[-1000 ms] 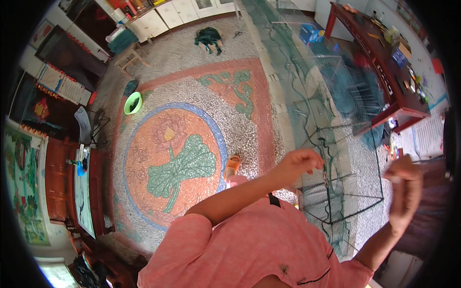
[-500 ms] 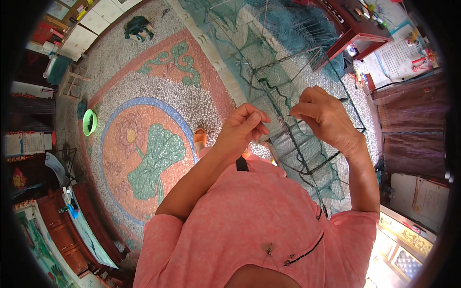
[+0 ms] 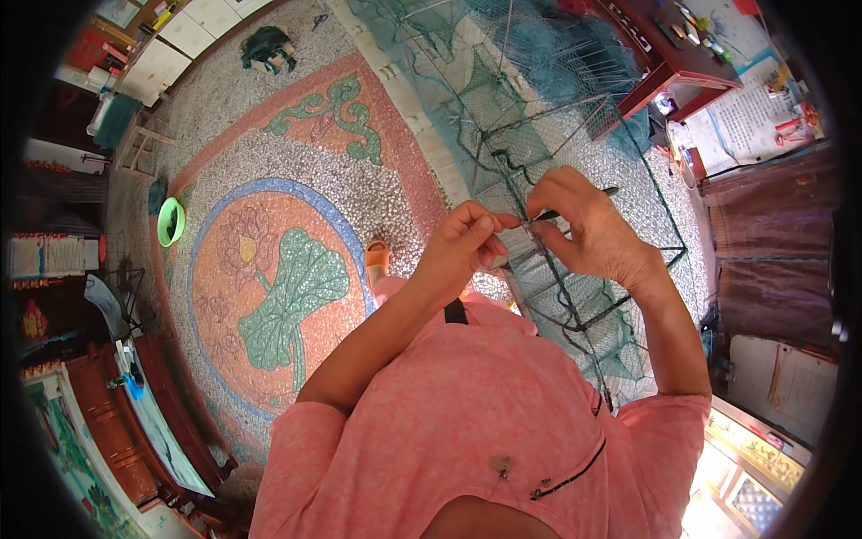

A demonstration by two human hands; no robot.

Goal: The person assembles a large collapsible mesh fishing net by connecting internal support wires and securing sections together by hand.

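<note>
My right hand (image 3: 588,229) is closed on a slim dark pointed tool (image 3: 548,216), its tip by my left fingers and its other end showing behind my knuckles. Close beside it, my left hand (image 3: 462,241) is curled, thumb bent in and index finger stretched to the tool's tip. Whether it pinches a thread or a bit of mesh is too fine to make out. Below and beyond both hands stretches a long green mesh net trap (image 3: 507,99) with dark rod frames and dark cords. Part of the netting is hidden behind my right hand.
Bunched blue-green netting (image 3: 557,54) lies at the far right by a red-brown desk (image 3: 687,76). To the left, the floor (image 3: 395,193) has a lotus pattern. A green basin (image 3: 170,222) stands at the left, and a dark green bundle (image 3: 268,49) lies farther back.
My hands have come together: the right moved slightly left, the left index finger straightened toward it. The dark tool now shows clearly in my right hand. The view has shifted slightly.
</note>
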